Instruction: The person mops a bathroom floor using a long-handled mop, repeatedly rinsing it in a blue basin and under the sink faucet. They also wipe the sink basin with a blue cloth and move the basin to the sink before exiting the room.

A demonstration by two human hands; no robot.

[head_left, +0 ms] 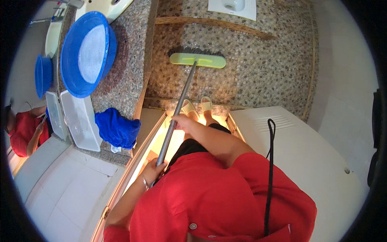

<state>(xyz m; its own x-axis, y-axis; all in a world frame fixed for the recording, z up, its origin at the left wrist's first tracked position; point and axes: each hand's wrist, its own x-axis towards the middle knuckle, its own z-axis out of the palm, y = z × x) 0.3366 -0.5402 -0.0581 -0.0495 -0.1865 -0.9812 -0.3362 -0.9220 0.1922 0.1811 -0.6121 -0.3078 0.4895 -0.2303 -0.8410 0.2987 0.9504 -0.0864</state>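
Both my hands are wrapped round the grey pole of a long-handled floor brush (197, 59). My left hand (152, 171), with a bracelet at its wrist, grips the pole low, close to my body. Farther along the pole my right hand (182, 122) is closed on it. The pole slants away to a pale green head with dark bristles, which rests on the wet-looking pebble-patterned floor (258, 72) ahead of my slippers (206, 104).
To the left, a speckled stone counter (129, 48) bears a blue basin (90, 52), a white tray (82, 121) and a blue cloth (117, 128). A raised ledge (217, 25) crosses the floor before a squat toilet (233, 8). A white door (306, 157) stands at right.
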